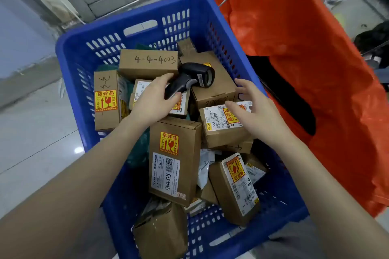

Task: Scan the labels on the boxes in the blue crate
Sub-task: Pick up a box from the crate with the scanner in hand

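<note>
**Head view: scanner gripped over a crate full of boxes**

Head camera looks down into the blue crate [71,48], which sits on a pale tiled floor [31,143] and is piled with brown cardboard boxes lying at all angles.

Your left hand [154,99] is inside the crate, fingers [166,78] clamped around the handle of the dark handheld scanner [193,79]. The scanner's head points toward the crate's right wall and lies over a plain box [216,88] near the middle of the crate; whether it rests on that box or hovers just above it is hard to tell from this angle.

Your right hand [250,109] is also inside the crate, empty, with its fingers spread apart. It hangs just above a labelled box [221,128] whose white barcode label and yellow fragile sticker face up, close to the crate's right wall.

Toward the crate's far wall lies a box marked "4-4-4003" [148,64] in pen. Against the crate's left wall an upright box [106,101] shows a yellow fragile sticker. In the crate's centre, between your forearms, a tall box [174,162] carries a fragile sticker and a white barcode label reading "12V4A-5525". Near the crate's close wall lies a crumpled parcel [162,231] of brown paper.

Just outside the crate's right wall stands an orange plastic bag [315,69], open, with dark contents inside.
</note>
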